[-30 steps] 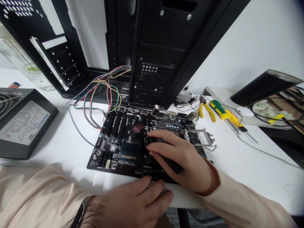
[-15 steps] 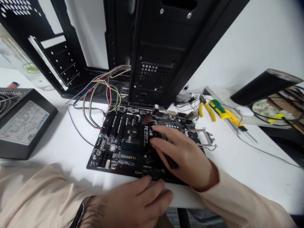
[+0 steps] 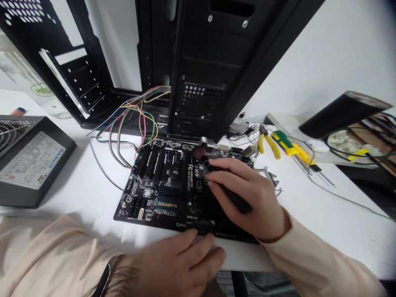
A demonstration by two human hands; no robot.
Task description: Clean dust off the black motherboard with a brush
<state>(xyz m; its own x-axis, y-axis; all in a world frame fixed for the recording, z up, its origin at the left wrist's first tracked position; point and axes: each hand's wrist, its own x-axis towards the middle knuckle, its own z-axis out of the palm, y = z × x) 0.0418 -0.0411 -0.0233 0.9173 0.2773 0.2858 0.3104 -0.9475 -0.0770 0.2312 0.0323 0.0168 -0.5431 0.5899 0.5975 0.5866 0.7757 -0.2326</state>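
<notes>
Centrally, a black brush (image 3: 216, 179) is gripped in the right hand (image 3: 247, 198), its bristles touching the far edge of the motherboard (image 3: 161, 189). The board's near edge is pressed by the left hand (image 3: 173, 264), fingers flat and loosely spread.

White desk (image 3: 77, 185): motherboard (image 3: 167, 189) flat at centre near edge, open PC case (image 3: 198, 82) standing behind it, loose coloured wires (image 3: 123, 128) trailing from case onto desk. Power supply (image 3: 27, 161) far left. Yellow pliers (image 3: 269, 144) and green-yellow screwdriver (image 3: 291, 146) right of board.
</notes>
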